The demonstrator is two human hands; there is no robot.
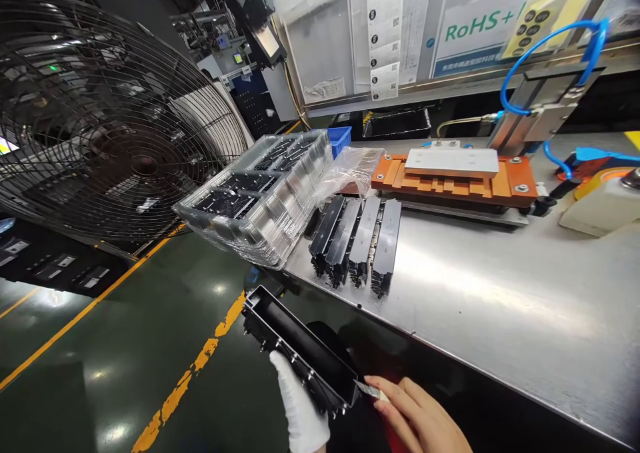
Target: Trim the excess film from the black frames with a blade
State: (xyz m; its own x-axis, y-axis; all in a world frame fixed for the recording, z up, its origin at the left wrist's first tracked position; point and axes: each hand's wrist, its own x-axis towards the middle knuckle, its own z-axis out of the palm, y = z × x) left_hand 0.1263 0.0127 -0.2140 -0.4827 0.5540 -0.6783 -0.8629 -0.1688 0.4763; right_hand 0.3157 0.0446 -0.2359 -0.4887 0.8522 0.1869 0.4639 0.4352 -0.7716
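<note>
A long black plastic housing (295,343), open and hollow on its upper side, is tilted in front of the bench edge. My left hand (300,406), in a white glove, grips its near side, the thumb lying along the outer wall with small pins. My bare right hand (425,416) pinches a small knife blade (367,389) with a pale handle. Its tip meets the housing's near right corner. On the bench behind, several similar black housings (385,243) lie side by side.
Stacked clear plastic trays (287,220) with black parts stand at the bench's left end, beside a large fan (145,163). Further right sits an orange fixture (520,176) with a metal plate, near a blue air hose (505,83) and a white bottle (595,203). The metal bench (490,286) has a straight front edge.
</note>
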